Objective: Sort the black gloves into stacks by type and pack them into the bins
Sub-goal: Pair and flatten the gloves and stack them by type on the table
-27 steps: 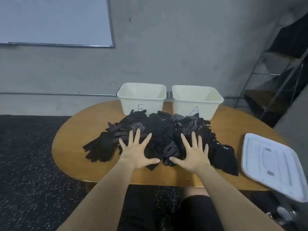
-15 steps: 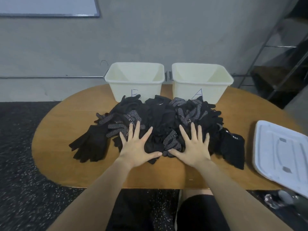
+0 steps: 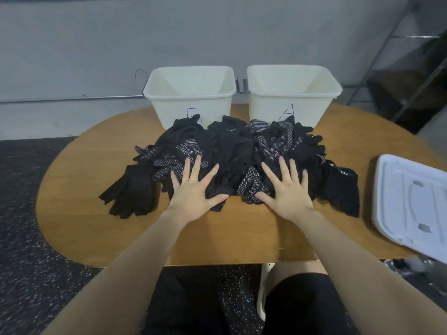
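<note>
Glove pile: one heap of black gloves, middle of the wooden table, too tangled to count; individual gloves merge into one dark mass and only the white-dotted ones stand out from the plain ones. A plain pair splays out at the heap's left edge; a glove with small white print, text too small to read, lies at its right edge. Two cream bins behind the heap, side by side, apart from each other: the left bin has a blue letter half covered by gloves, unreadable in full; the right bin is marked "A", its foot touched by the pile. Both bin interiors show bare walls; floors not fully visible. Two hands, both flat on the near edge of the heap: left hand with fingers spread and straight, pressing on gloves, gripping nothing; right hand the same, thumb beside a dotted glove. One white lid on the table's right end, cut off by the frame edge. Metal shelving at upper right, dark, contents not discernible.
</note>
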{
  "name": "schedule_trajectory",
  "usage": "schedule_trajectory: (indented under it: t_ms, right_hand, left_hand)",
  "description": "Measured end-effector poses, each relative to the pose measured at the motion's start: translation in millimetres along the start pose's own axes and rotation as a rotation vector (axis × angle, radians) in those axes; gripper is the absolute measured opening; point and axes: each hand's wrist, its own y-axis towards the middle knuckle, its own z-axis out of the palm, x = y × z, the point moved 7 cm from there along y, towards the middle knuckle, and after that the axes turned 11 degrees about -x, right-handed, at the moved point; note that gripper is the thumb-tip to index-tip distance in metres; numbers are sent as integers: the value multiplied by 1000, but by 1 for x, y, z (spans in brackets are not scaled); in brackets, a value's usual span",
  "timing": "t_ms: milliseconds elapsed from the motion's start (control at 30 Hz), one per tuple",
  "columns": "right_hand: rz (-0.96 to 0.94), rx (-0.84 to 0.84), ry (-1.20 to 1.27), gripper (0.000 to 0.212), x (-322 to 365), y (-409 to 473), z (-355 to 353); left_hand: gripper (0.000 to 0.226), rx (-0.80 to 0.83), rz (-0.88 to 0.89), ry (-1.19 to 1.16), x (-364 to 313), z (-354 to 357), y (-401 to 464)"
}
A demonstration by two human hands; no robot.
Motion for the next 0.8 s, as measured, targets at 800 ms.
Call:
schedule_trajectory:
  t_ms: [800]
  right_hand:
    - [12,125,297,64,-49,-16,-15]
  left_hand:
    - [18,-124,421,-58,-122,-26,18]
